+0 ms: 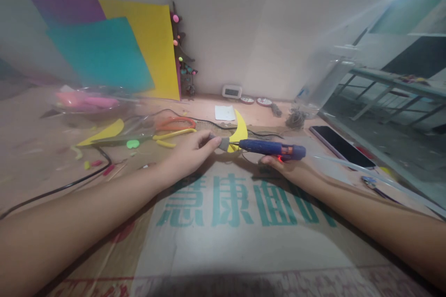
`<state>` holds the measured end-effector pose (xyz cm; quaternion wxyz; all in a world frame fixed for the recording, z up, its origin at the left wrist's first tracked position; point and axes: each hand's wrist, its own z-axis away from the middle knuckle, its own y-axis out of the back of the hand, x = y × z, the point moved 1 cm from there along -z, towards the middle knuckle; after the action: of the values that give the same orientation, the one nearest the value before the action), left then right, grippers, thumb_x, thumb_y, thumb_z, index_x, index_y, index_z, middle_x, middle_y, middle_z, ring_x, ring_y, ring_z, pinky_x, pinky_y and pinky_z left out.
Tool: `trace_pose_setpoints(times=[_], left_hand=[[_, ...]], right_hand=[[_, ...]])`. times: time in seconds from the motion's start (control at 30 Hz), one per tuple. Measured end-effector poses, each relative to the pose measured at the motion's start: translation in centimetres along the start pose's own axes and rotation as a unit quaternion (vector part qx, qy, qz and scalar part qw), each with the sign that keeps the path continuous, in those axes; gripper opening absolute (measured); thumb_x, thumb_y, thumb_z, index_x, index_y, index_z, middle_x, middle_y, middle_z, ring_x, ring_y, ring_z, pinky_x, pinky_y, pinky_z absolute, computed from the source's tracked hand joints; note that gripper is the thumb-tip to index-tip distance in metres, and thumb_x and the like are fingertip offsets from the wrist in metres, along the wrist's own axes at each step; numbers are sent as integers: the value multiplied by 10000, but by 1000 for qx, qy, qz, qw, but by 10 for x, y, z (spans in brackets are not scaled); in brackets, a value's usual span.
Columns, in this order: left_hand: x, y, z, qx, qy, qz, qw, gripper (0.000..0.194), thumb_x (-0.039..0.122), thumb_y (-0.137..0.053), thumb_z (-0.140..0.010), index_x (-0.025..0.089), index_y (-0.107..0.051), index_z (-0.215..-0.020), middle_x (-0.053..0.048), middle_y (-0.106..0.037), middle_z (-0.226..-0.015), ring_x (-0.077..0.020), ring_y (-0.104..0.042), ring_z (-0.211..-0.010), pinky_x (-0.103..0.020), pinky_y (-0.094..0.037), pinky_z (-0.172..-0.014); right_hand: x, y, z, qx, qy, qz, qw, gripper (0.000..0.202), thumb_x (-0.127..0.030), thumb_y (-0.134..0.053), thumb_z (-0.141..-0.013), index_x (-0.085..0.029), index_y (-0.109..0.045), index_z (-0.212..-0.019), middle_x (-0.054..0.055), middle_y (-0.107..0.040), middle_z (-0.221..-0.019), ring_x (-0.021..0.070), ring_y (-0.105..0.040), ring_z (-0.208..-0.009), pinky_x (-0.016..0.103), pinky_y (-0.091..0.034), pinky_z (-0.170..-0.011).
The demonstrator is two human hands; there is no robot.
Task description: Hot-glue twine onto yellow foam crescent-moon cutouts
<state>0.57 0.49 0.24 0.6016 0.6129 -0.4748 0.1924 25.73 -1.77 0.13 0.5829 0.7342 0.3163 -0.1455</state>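
Note:
My left hand [190, 151] pinches a small grey piece [223, 143] between thumb and fingertips. Right beside that piece a yellow crescent moon cutout [241, 125] stands upright, its lower end by my fingertips; whether the two are joined I cannot tell. My right hand [278, 167] is closed around a blue hot glue gun [265, 147] with a red light glowing on it. The gun points left, and its nozzle is at the moon's lower end. Most of my right fingers are hidden behind the gun.
Orange-handled scissors [176, 124], a yellow sheet scrap [104, 133] and small foam bits lie to the left. A phone [343, 146] lies right, near the glue gun's pale cable [365, 174]. A small digital clock [232, 91] stands by the wall. Printed cardboard [223, 250] covers the table in front.

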Motion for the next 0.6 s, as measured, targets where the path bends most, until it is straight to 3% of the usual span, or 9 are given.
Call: trace_pose_setpoints(times=[0.27, 0.6], left_hand=[[1, 0, 0, -5, -4, -13, 1000, 321, 437, -428, -902, 192, -468, -699, 40, -473, -536, -119, -440, -496, -231, -284, -455], [2, 1, 1, -12, -17, -31, 999, 321, 425, -424, -907, 190, -452, -689, 29, -478, -586, -127, -462, -538, -239, -309, -483]], right_hand=[[3, 0, -1, 15, 14, 1, 1000, 149, -405, -646, -755, -260, -619, -733, -7, -691, -705, 221, -652, -681, 323, -527, -588], [0, 3, 0, -6, -16, -14, 1000, 178, -439, -647, -751, -265, -613, -740, 16, -680, -727, 240, -644, -711, 353, -523, -644]])
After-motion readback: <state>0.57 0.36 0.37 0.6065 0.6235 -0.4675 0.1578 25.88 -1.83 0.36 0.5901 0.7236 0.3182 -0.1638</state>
